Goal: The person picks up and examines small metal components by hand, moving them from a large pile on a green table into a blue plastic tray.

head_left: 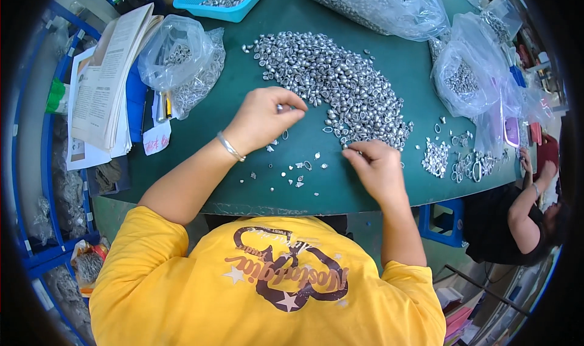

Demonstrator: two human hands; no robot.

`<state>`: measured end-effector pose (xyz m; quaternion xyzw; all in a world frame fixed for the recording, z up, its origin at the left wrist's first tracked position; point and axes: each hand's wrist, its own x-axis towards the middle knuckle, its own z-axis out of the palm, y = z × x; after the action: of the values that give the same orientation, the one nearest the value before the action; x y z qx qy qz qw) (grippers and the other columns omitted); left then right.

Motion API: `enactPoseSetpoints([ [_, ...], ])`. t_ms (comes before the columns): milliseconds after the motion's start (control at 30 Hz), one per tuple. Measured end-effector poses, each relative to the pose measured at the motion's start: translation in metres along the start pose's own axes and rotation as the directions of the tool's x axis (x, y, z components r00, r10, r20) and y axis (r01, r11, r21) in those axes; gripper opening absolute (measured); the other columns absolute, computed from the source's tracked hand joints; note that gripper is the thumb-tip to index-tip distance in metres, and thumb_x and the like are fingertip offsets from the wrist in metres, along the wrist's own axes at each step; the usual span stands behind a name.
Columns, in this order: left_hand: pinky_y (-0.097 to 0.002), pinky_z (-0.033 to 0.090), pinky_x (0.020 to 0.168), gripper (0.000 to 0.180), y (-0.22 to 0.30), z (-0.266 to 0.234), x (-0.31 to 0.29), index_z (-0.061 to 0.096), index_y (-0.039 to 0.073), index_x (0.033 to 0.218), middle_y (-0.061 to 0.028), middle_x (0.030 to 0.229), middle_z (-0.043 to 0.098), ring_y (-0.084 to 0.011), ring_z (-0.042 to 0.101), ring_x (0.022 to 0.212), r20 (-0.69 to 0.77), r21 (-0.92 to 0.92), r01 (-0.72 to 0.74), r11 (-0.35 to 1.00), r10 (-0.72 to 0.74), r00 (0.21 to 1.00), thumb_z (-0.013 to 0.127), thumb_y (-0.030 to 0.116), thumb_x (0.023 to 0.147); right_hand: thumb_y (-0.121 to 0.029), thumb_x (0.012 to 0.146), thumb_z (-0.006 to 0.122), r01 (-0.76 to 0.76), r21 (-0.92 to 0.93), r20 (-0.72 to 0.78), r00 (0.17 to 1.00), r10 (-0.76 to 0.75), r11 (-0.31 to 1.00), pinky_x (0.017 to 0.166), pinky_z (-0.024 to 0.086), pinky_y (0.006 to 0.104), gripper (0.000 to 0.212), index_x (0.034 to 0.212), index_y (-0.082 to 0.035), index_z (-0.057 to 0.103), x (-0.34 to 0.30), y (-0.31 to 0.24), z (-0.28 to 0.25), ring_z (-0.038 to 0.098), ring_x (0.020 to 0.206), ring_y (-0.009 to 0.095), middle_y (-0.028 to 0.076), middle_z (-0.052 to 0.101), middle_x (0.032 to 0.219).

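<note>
A long curved heap of small silver metal pieces (340, 81), rounded and ring-like, lies on the green tabletop (237, 66). At its left edge is my left hand (261, 120), fingers curled and closed, with a small silver piece showing between them. My right hand (378, 168) is closed in a pinch at the near edge of the heap, a small silver piece at its fingertips, mostly hidden. Between the hands and the table's front edge lie several loose silver bits (299, 182).
On the left stand an open plastic bag of silver parts (176, 60) and papers (109, 84). A blue basket (225, 11) is at the back. Bags of parts (465, 72) and sorted small piles (436, 159) lie right. Beyond them sits another person (511, 218) near a blue stool (442, 223).
</note>
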<state>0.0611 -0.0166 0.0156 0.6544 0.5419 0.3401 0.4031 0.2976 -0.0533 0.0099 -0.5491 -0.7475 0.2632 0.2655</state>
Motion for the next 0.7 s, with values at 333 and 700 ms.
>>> enactPoseSetpoints([
  [333, -0.0339, 0.047, 0.065, 0.01, 0.001, 0.046, 0.023, 0.066, 0.007, 0.078, -0.0075, 0.073, 0.057, -0.024, 0.058, 0.073, 0.199, 0.455, -0.385, 0.803, 0.33, 0.923, 0.066, 0.015, 0.072, -0.008, 0.081, 0.053, -0.412, 0.876, 0.345, 0.899, 0.27, 0.251, 0.039, 0.029, 0.0186, 0.017, 0.082, 0.006, 0.062, 0.003, 0.015, -0.024, 0.041, 0.044, 0.008, 0.004, 0.054, 0.06],
  [700, -0.0215, 0.047, 0.064, 0.014, 0.004, 0.034, 0.008, 0.054, 0.003, 0.101, -0.0062, 0.088, 0.057, -0.0119, 0.054, 0.078, 0.567, -0.808, 0.581, 0.095, -0.142, 0.812, 0.051, 0.012, 0.09, -0.011, 0.073, 0.068, 0.097, -0.217, -0.04, 0.993, -0.108, 0.971, 0.058, 0.048, 0.0277, 0.011, 0.082, -0.006, 0.067, -0.005, 0.009, 0.004, 0.06, 0.061, 0.02, 0.012, 0.062, 0.072],
])
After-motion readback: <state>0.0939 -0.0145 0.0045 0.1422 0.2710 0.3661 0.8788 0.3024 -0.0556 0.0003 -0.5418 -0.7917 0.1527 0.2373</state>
